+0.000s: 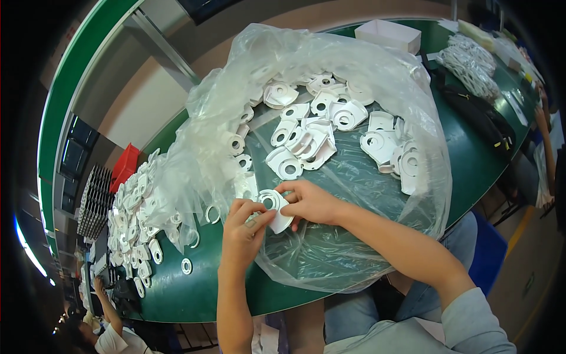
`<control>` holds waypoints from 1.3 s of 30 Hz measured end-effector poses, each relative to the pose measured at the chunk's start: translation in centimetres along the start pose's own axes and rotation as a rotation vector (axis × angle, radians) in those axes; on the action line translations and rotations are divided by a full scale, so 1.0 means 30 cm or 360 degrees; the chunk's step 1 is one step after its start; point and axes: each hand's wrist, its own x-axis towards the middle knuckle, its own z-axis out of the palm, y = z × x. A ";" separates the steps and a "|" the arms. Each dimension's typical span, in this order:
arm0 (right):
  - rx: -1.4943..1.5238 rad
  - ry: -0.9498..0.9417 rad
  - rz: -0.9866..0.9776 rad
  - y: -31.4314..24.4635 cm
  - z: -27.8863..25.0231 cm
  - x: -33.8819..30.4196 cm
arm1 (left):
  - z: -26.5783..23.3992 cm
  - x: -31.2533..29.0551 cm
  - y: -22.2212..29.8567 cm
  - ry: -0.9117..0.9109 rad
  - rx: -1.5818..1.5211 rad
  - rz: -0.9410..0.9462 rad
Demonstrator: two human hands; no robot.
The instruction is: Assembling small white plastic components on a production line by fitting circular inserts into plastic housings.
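Near the front of a large clear plastic bag, I hold a white plastic part (282,220) with a rounded end and a ring-shaped opening. My left hand (243,229) is closed on its left side, fingertips by the ring. My right hand (311,202) grips its right edge between thumb and fingers. Beyond my hands, the opened clear bag (377,221) lies spread over the table, with many similar white parts (306,144) heaped inside. Another white part (246,185) lies just behind my left fingers. The undersides of my fingers are partly hidden.
The green table (177,295) curves around me. A pile of white parts (132,218) and a loose white ring (187,266) lie left. Behind stand a red bin (124,168) and a white box (388,36); bundled white cords (469,65) lie far right. Other people sit at both sides.
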 end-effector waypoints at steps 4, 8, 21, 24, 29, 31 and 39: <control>-0.0062 0.0026 -0.0038 0.015 -0.008 0.005 | -0.003 0.009 0.031 -0.0060 0.0205 0.0121; -0.0108 0.0104 -0.0111 0.035 -0.017 0.011 | 0.034 0.008 0.058 -0.0107 0.0340 0.0180; -0.0207 0.0291 -0.0131 0.009 0.026 0.005 | 0.004 0.001 0.032 0.0026 -0.0079 -0.0024; -0.0211 0.0287 -0.0170 0.026 0.014 0.008 | 0.017 -0.002 0.027 0.0431 -0.0263 -0.0558; -0.0185 0.0183 -0.0290 0.034 0.027 0.004 | 0.031 -0.019 -0.014 0.0586 -0.0898 -0.0829; -0.0147 0.0173 -0.0284 0.032 0.031 0.002 | 0.026 -0.025 -0.016 0.0486 -0.1014 -0.0912; -0.0208 0.0164 -0.0319 0.041 0.031 -0.006 | 0.007 -0.025 -0.007 0.0435 -0.1135 -0.1067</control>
